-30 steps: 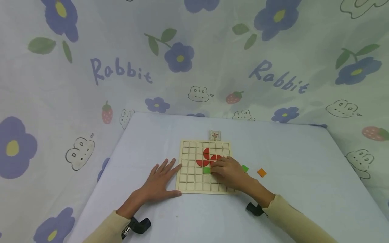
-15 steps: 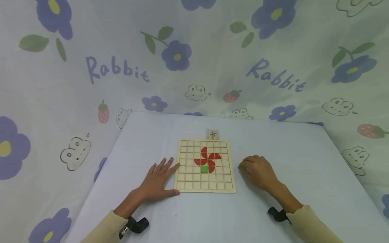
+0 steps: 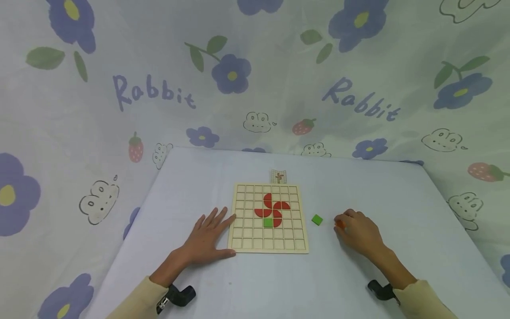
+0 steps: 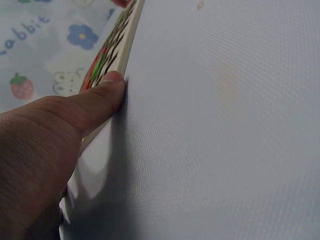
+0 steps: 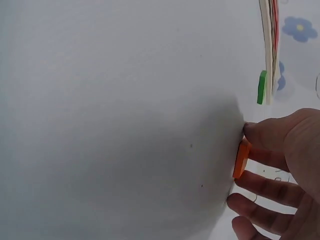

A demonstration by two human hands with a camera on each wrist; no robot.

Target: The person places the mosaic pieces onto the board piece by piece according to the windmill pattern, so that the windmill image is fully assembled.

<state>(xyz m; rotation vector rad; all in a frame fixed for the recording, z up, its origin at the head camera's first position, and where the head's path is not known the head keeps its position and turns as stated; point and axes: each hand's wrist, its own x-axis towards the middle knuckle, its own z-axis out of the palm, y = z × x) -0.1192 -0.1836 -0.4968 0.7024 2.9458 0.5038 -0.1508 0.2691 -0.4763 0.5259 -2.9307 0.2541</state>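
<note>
A wooden grid board (image 3: 242, 232) lies on the white table. In its cells sit several red curved pieces (image 3: 283, 205) in a pinwheel shape, with a green square tile (image 3: 268, 222) below the middle. My left hand (image 3: 206, 243) lies spread at the board's left edge, its thumb touching the frame in the left wrist view. Off to the right, my right hand (image 3: 360, 232) has its fingers curled about an orange square tile (image 5: 241, 159), thumb on one side and fingertips on the other. A loose green square tile (image 3: 317, 220) lies between board and right hand.
Behind the board's far edge is a small card (image 3: 279, 176) with a printed pinwheel on a grid. A printed fabric curtain (image 3: 223, 115) rises along the table's back edge and sides. Black wrist devices (image 3: 182, 296) hang under both forearms.
My right hand has gone from the board to the loose green tile, then farther right to the orange tile, uncovering the green one. The left hand keeps its place at the board.
</note>
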